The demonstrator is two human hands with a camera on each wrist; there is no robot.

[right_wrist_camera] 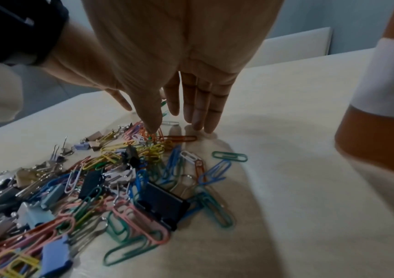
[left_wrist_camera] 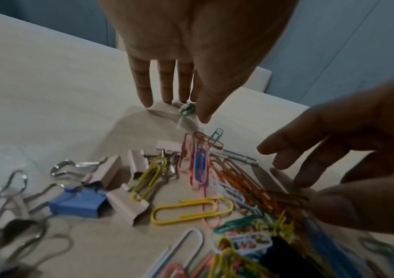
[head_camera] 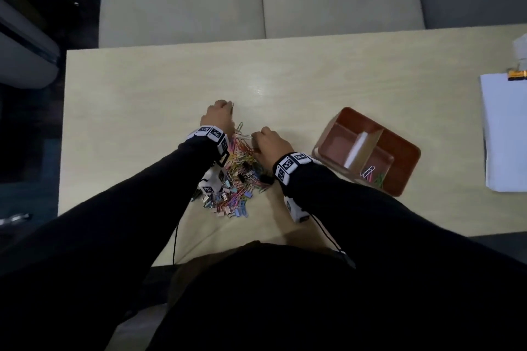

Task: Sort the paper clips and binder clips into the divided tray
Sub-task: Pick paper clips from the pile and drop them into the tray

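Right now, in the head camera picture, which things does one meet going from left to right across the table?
Left hand → pile of clips → right hand → divided tray → stack of white paper.

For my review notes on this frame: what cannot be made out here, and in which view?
- Head view: whether the left hand holds a clip; seen from the back, fingertips too small.
- Left wrist view: the green paper clip at its fingertips is blurred, so touching or pinched is unclear.
- Right wrist view: the divided tray is cut off by the right edge, contents hidden.
- Head view: clips in the tray's near compartment too small to count.
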